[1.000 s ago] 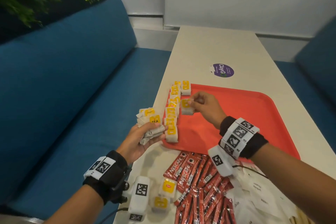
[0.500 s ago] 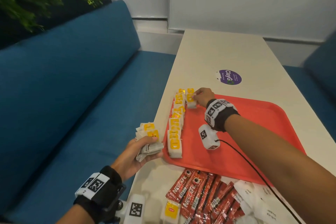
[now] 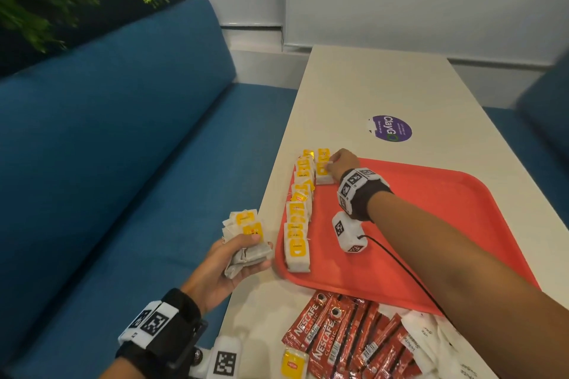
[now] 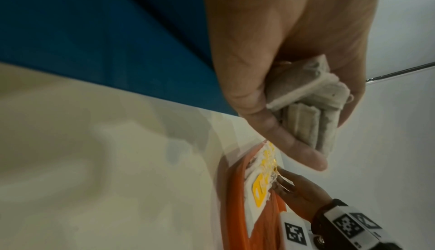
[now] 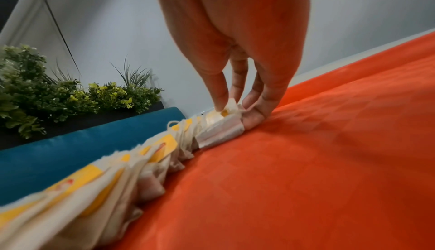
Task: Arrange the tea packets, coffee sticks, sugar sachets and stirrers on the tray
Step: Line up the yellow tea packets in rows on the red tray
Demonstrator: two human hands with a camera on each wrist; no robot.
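On the pale bench (image 3: pixel 354 86) our red textured plastic tray (image 3: pixel 431 224) carries a shingled row of tea packets (image 3: pixel 297 224) along its left edge. Our left hand (image 3: pixel 221 268) clutches a soft papery bundle (image 3: pixel 246 237); our right hand (image 3: pixel 341 163) pinches one packet (image 3: pixel 323 174) at the far end. A nudge could topple these light, stringy bags.
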